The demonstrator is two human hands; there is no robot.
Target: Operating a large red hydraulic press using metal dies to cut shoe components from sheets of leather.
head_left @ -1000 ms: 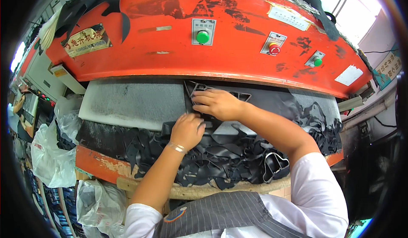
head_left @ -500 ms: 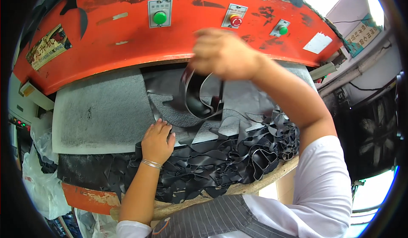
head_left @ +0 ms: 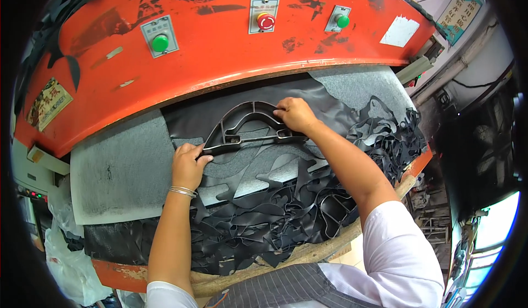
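Note:
A curved black metal cutting die (head_left: 252, 141), arched with cross braces, lies over a sheet of black leather-like material (head_left: 190, 107). Its left tip is pinched between the thumb and fingers of my left hand (head_left: 188, 166), which wears thin bangles. At the upper right of the arch, my right hand (head_left: 297, 114) grips the die's edge with closed fingers. Curved cut-outs in the material just below the die let the grey cutting board (head_left: 121, 165) show through. I cannot tell whether the die's whole rim touches the sheet.
A red press beam (head_left: 220, 60) spans the far side, carrying green buttons (head_left: 160, 43) and a red stop button (head_left: 266, 21). Tangled black offcuts (head_left: 264, 214) heap along the near edge, behind a wooden rail (head_left: 308, 258). A plastic bag (head_left: 71, 264) hangs at left.
The die has gone from upright in my raised right hand to lying over the sheet. My right hand has come down, and my left has moved from the board's front onto the die. The view has shifted.

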